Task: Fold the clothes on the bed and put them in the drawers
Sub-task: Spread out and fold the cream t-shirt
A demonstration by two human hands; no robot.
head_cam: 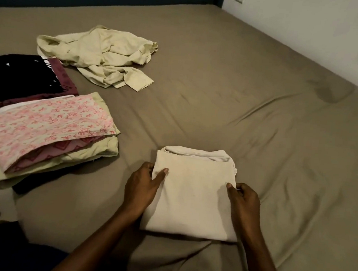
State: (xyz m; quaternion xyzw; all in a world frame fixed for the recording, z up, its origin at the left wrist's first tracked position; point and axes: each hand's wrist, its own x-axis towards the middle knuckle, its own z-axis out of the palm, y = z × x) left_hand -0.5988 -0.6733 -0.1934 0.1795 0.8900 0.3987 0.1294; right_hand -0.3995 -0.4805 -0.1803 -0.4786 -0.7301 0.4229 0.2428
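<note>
Nearest you on the bed, your left hand and right hand pinch the side edges of a folded cream garment. Left of it sit two folded stacks; beyond, one crumpled pale shirt awaits folding, and no drawers show.

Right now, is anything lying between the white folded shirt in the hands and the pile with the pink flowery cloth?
Nothing visible. The left hand and right hand grip the folded cream shirt, and only bare brown sheet lies between it and the pink floral stack. The crumpled garment sits farther back, out of the way.
</note>
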